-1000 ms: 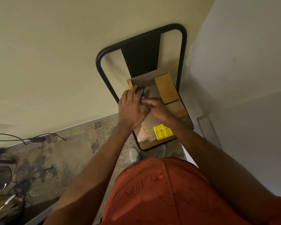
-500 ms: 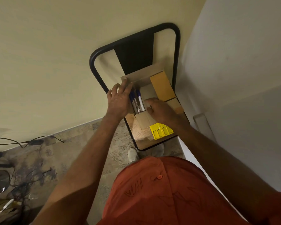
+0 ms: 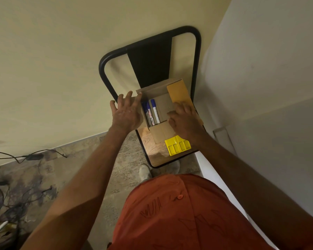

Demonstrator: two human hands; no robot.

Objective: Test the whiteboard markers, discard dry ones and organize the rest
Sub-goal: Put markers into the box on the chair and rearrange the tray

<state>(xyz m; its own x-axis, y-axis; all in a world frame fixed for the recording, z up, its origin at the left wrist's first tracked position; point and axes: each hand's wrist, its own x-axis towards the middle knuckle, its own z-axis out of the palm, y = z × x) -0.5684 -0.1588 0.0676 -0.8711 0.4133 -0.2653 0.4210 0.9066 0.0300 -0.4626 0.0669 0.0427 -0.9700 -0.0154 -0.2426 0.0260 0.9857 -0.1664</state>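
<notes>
An open cardboard box (image 3: 163, 103) sits on a small wooden chair seat (image 3: 152, 147). Inside it lie three whiteboard markers (image 3: 151, 112) with blue caps, side by side against the left wall. My left hand (image 3: 127, 112) presses the box's left flap outward with spread fingers. My right hand (image 3: 185, 120) lies flat on the right flap, fingers extended over its tan surface. Neither hand holds a marker.
A yellow plastic holder (image 3: 177, 146) with slots lies on the seat's near right corner. The chair's black metal frame (image 3: 152, 44) backs against a cream wall. A white board (image 3: 260, 123) stands at the right. Cables (image 3: 25, 157) trail on the floor at left.
My hands moved apart from the box's middle to its two side flaps, spreading them open. The markers inside came into view.
</notes>
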